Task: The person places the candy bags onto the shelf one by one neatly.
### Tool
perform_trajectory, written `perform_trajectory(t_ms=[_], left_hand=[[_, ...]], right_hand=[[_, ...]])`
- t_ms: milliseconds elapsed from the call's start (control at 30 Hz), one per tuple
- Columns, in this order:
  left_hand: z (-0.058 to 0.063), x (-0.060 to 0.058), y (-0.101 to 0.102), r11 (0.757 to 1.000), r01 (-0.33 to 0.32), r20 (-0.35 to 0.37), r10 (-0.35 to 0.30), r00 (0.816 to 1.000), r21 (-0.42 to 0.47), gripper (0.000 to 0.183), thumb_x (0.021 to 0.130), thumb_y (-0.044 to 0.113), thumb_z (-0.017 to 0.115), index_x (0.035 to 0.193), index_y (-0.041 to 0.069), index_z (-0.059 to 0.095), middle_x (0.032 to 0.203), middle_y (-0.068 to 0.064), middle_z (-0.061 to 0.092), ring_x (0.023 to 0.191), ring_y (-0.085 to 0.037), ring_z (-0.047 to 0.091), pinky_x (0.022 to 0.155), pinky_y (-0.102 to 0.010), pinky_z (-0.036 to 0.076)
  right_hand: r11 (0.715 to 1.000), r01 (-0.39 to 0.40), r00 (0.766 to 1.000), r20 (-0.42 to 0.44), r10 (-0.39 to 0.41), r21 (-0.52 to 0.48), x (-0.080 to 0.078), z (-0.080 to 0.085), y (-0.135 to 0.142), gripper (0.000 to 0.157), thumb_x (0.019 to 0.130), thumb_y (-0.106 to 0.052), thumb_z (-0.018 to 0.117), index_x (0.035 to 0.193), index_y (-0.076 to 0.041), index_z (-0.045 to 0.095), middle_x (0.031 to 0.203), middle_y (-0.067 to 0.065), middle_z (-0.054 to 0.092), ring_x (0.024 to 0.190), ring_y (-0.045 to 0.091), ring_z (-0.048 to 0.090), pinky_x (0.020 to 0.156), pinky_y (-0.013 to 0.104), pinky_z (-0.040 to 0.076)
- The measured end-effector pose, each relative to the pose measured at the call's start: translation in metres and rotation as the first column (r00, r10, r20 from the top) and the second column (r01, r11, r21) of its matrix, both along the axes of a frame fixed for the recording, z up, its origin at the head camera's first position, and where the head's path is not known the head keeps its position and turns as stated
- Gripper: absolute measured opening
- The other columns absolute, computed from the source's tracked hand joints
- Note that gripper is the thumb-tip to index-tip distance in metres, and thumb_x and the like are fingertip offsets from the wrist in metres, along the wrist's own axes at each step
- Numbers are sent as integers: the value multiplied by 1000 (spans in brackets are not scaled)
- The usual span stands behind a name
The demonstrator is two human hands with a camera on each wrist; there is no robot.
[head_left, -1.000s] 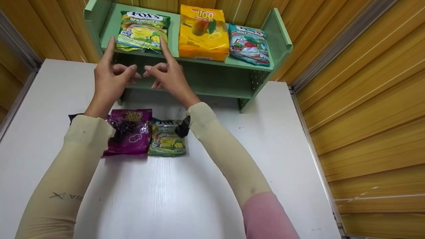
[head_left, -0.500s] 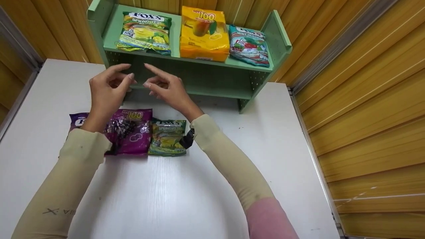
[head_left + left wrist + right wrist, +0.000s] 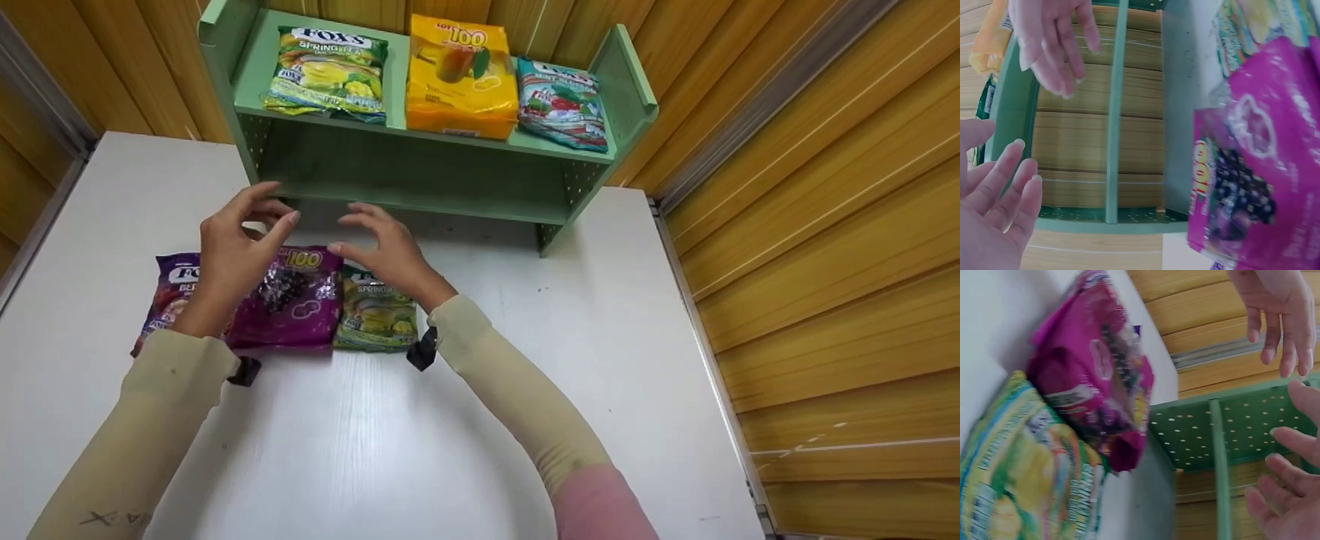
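Observation:
My left hand (image 3: 238, 244) hangs over the purple candy bag (image 3: 289, 326) marked 100, fingers loosely bent and holding nothing. To its right my right hand (image 3: 390, 251), also holding nothing, is above the gap between that bag and a green Fox's Spring Tea bag (image 3: 379, 319). A Fox's berries bag (image 3: 176, 289) lies at the left, partly covered by the left hand and wrist. Both wrist views show the fingers relaxed and apart from the bags: the left fingers (image 3: 1016, 185) in one, the right fingers (image 3: 1286, 478) in the other.
A green two-tier shelf (image 3: 420, 199) stands at the back of the white table (image 3: 360, 450). On its top lie another Spring Tea bag (image 3: 326, 75), an orange mango candy bag (image 3: 461, 79) and a teal mint bag (image 3: 562, 105). Wood-look walls (image 3: 832, 262) enclose the table.
Both hands have come down and back from the Spring Tea bag on the shelf top to above the front bags. The pointing index fingers have bent. The bags have stayed put.

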State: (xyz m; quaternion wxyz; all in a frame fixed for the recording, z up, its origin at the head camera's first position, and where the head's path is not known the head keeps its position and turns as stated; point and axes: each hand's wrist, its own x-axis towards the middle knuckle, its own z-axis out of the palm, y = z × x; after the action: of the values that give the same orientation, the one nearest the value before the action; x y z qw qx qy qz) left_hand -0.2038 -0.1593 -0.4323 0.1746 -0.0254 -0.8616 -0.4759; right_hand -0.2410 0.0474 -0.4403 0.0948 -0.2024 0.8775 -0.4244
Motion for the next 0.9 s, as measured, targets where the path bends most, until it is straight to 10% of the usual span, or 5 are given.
perform_trajectory(t_ms=[300,900], left_hand=[[-16,16,-10,998,47,70,-44,997,-47,56,93,31,64,143,13,45,122,-13,64,116,-29,57,93,-47,50],[-52,41,-28,988,93,235,-61,970,-127,90,79,55,73,148,12,36,143,-22,46,134,-45,38,108,-68,29]], right_hand=[[990,-22,994,111,6,138,17,-27,-6,74,83,-56,66,146,-23,44,162,-10,16,151,16,15,119,44,29],[964,-55,990,141,19,261,41,-60,-12,103,75,-67,67,155,-19,23,164,-7,8,152,16,3,122,44,17]])
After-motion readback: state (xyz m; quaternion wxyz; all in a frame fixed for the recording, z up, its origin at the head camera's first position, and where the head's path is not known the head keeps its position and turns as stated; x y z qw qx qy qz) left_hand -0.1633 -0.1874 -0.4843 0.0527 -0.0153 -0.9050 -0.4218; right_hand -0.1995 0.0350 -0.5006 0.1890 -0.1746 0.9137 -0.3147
